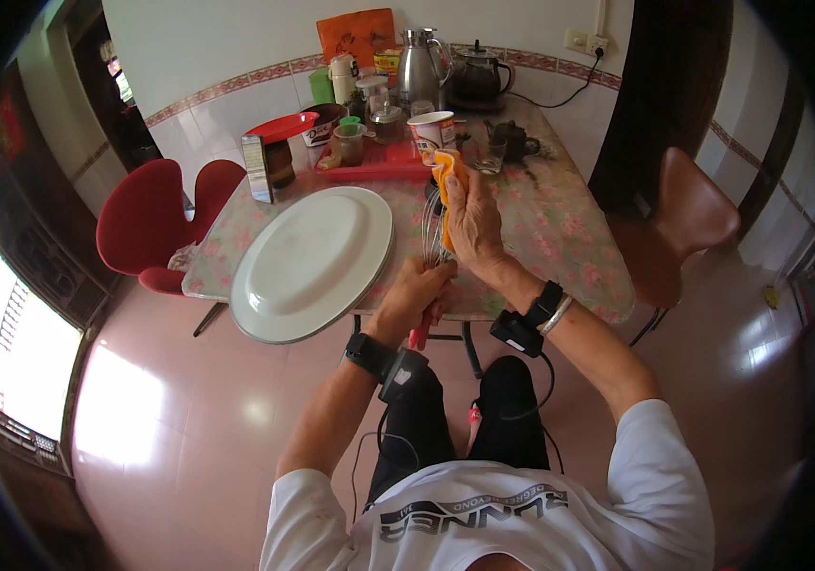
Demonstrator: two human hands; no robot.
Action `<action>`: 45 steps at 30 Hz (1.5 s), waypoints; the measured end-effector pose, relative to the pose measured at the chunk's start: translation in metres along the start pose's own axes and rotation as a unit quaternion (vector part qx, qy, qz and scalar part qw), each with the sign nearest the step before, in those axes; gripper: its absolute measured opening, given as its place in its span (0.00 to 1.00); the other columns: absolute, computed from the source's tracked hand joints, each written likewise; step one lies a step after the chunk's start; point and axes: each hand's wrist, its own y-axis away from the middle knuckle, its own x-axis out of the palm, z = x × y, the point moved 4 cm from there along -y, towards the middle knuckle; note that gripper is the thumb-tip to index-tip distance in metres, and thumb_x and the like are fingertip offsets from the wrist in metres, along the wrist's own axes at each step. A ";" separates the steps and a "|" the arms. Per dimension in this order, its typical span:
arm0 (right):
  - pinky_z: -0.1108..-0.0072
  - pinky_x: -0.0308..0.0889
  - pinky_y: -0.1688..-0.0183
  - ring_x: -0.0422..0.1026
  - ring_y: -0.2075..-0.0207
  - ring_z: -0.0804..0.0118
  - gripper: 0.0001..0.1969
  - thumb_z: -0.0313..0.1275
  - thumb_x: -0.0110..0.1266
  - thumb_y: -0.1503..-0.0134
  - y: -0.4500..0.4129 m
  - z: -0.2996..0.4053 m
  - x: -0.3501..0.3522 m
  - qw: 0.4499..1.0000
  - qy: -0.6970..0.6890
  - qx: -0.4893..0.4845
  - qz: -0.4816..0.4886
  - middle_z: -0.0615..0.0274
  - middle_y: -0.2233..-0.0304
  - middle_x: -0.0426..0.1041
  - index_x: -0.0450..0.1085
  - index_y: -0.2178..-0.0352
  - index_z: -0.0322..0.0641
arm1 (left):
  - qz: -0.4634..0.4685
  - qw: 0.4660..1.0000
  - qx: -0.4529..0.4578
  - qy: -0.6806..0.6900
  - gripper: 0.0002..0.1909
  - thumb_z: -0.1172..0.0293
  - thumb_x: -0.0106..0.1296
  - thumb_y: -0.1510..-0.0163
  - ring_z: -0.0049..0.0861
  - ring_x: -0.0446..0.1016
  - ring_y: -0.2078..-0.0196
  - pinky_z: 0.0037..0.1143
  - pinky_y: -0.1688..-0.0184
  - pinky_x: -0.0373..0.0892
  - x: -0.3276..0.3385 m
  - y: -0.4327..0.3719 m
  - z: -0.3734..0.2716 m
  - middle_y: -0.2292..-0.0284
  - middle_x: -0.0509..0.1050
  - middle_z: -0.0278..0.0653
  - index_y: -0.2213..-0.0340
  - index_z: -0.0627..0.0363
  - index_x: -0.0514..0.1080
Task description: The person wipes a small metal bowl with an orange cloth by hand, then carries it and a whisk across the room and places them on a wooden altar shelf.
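In my left hand (414,294) is a wire whisk (429,227), its wire loops pointing up and away from me. A red handle (419,335) shows below that fist. My right hand (475,221) grips an orange cloth (449,171) with a pale edge, pressed along the right side of the wires. The fingers partly hide the cloth and the loops. To the left, a large white oval plate (300,260) lies on the table and juts past its front edge.
The table (550,235) has a floral cover. Towards its back are a red tray (371,170), a paper cup (433,130), a drinking glass (491,155), a steel jug (421,68) and a glass kettle (478,75). Chairs flank it, red (139,214) and brown (693,200).
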 end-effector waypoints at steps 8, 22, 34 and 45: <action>0.67 0.66 0.70 0.71 0.75 0.52 0.22 0.44 0.35 0.36 -0.037 -0.029 -0.070 0.992 -0.067 0.067 -0.078 0.50 0.78 0.71 0.66 0.69 0.34 | 0.053 0.996 0.019 0.075 0.18 0.58 0.43 0.41 0.18 0.56 0.92 0.19 0.90 0.56 0.015 0.012 -0.016 0.89 0.60 0.30 0.75 0.62 0.66; 0.63 0.60 0.49 0.62 0.53 0.41 0.19 0.20 0.49 0.50 0.087 0.040 0.009 0.968 0.152 -0.181 0.082 0.36 0.49 0.61 0.62 0.55 0.24 | 0.068 0.957 0.105 0.261 0.27 0.45 0.37 0.39 0.20 0.67 0.55 0.20 0.52 0.64 -0.009 -0.005 -0.002 0.58 0.69 0.35 0.52 0.55 0.65; 0.67 0.70 0.69 0.73 0.73 0.50 0.11 0.29 0.51 0.45 0.030 -0.018 -0.095 0.977 0.175 -0.023 0.118 0.44 0.75 0.71 0.67 0.67 0.28 | 0.102 0.982 0.077 -0.138 0.16 0.61 0.44 0.40 0.13 0.57 0.91 0.17 0.89 0.55 0.009 0.013 -0.016 0.90 0.57 0.28 0.68 0.64 0.72; 0.79 0.71 0.73 0.73 0.70 0.72 0.15 0.31 0.37 0.38 0.033 -0.024 -0.104 0.824 -0.332 0.397 0.231 0.58 0.67 0.72 0.68 0.63 0.29 | 0.031 0.998 0.035 -0.050 0.17 0.59 0.43 0.39 0.16 0.57 0.93 0.17 0.90 0.54 0.061 -0.013 -0.038 0.92 0.61 0.32 0.75 0.58 0.65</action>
